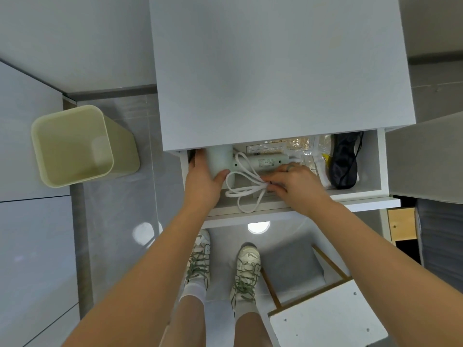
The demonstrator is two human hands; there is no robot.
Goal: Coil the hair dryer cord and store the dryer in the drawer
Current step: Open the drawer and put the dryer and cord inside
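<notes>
While the left hand (204, 180) curls round the barrel of the hair dryer (220, 159) at the nine o'clock end of the open drawer (375, 202), the right hand (293, 182) pinches the white cord (240, 194) at the waist of its gathered loops, fingertips pressed together on the bundle. The dryer lies inside the drawer, its handle pointing toward three o'clock. The likeliest trouble is the cord: one loop hangs over the drawer's front lip at six o'clock, and if it stays there the closing drawer would probably trap it. I cannot tell whether anything ties the bundle, so on release it may spring loose and spill further. Room is tight. The cabinet top (275, 71) overhangs the drawer's back at twelve o'clock, and the dryer's barrel already sits partly beneath it, so lifting there risks knocking knuckles. Clear packets (300, 144) and a black pouch (343, 166) fill the three o'clock side. The free way out for both hands is up and back toward six o'clock.
</notes>
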